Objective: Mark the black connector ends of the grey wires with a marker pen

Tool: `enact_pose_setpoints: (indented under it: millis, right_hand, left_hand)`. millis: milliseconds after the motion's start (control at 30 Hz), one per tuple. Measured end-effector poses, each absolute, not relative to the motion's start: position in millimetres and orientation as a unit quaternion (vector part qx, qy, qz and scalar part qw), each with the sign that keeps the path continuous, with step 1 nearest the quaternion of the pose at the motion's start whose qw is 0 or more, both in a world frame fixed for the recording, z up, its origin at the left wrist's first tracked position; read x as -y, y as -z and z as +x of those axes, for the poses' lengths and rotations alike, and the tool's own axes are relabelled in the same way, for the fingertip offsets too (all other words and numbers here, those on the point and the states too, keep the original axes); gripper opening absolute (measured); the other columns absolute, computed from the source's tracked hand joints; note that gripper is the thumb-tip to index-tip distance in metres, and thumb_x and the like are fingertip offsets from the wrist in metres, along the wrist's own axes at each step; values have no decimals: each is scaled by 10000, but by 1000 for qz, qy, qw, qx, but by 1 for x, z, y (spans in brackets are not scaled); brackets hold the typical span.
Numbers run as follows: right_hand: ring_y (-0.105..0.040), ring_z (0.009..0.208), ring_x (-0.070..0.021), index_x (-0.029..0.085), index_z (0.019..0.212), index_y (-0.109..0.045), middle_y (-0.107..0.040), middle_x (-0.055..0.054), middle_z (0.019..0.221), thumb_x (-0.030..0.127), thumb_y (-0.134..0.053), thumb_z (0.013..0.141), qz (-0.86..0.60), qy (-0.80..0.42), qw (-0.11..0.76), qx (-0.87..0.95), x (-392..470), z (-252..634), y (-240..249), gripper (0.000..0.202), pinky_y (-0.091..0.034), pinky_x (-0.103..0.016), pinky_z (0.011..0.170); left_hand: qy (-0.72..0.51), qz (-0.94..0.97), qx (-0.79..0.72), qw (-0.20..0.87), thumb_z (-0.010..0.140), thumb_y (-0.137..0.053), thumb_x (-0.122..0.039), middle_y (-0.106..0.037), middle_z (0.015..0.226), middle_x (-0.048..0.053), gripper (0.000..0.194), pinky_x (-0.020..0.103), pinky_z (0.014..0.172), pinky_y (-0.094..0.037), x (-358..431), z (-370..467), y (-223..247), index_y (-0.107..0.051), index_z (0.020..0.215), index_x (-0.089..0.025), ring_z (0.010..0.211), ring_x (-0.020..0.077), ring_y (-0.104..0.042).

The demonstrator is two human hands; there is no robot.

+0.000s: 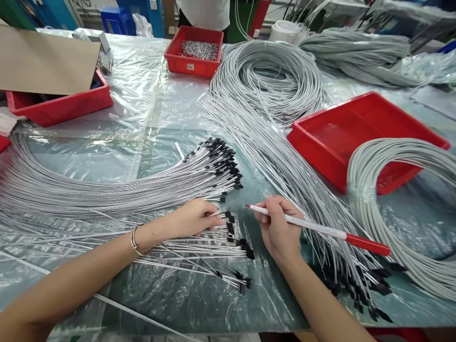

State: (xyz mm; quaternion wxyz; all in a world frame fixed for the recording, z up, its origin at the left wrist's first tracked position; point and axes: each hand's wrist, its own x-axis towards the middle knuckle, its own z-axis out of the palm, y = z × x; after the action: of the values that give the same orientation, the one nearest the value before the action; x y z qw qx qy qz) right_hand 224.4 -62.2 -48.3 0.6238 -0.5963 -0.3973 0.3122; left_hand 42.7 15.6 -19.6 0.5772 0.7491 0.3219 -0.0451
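Note:
My left hand (195, 218) is closed near the ends of several thin grey cables (213, 249) with black end pieces, thumb and fingers pinching at a cable. Whether it grips one cable or more is hidden by the fingers. Between the fingers of my right hand (280, 230) sits a red-and-white marker pen (317, 227), its red tip pointing left toward the cable ends and its red cap on the back end. Just beyond my left hand lies a thick fanned bundle of grey cables (142, 190), its black ends (224, 164) bunched at the right.
A long grey cable bundle (270, 147) runs from a coil at the back to the front right. Another coil (366, 190) leans over a red tray (338, 128). A red bin (194, 66) of small metal parts and a cardboard-topped red bin (67, 107) stand farther back. Someone stands behind.

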Motion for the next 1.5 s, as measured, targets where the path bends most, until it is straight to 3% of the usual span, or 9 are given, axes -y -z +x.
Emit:
enact_pose_setpoints:
  millis: [200, 467, 667, 867, 1500]
  right_hand:
    - [-409, 460, -77, 170, 701, -576, -491, 26, 553, 353, -561, 824, -563, -334, 676, 339, 61, 224, 46, 220, -318, -202, 429]
    - [-442, 482, -95, 168, 676, -570, -531, 15, 570, 360, -608, 785, -585, -346, 631, 373, 63, 222, 51, 223, -348, -210, 451]
    - [-386, 396, -95, 164, 521, -560, -458, 22, 420, 378, -555, 797, -611, -357, 555, 437, 60, 213, 46, 348, -306, -224, 401]
    - [-401, 413, -98, 162, 443, -496, -485, 9, 424, 322, -525, 780, -641, -316, 484, 505, 60, 207, 44, 374, -318, -232, 438]
    - [-334, 396, -79, 162, 439, -454, -384, 35, 397, 282, -498, 783, -634, -297, 438, 563, 64, 207, 45, 367, -262, -232, 427]
  left_hand:
    - [45, 783, -231, 576, 907, -298, -471, -477, 622, 0, 446, 206, 525, -381, -23, 36, 10, -418, 610, -161, 535, 83, -465]
    - [66, 665, -350, 657, 812, -477, -512, -623, 680, 40, 376, 187, 414, -416, -16, 42, 23, -539, 760, -145, 559, 136, -610]
    - [71, 704, -355, 611, 807, -499, -466, -644, 665, 1, 307, 182, 374, -387, -8, 44, 23, -509, 753, -164, 382, 79, -523]
    - [78, 721, -339, 600, 828, -458, -465, -622, 626, -7, 318, 188, 356, -376, -8, 45, 24, -496, 717, -169, 365, 78, -500]
    - [96, 714, -333, 608, 822, -463, -504, -630, 666, -2, 334, 189, 326, -370, -11, 44, 23, -533, 756, -184, 369, 77, -484]
